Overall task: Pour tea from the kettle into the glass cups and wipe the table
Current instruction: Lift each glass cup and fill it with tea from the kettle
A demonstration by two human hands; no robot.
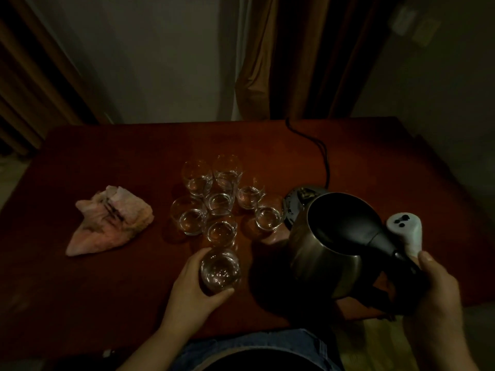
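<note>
Kettle (325,253) near table (107,290) front edge, glass cup (220,270) beside.

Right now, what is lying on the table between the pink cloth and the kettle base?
In the head view, the cluster of glass cups stands between the pink cloth and the kettle base.
</note>
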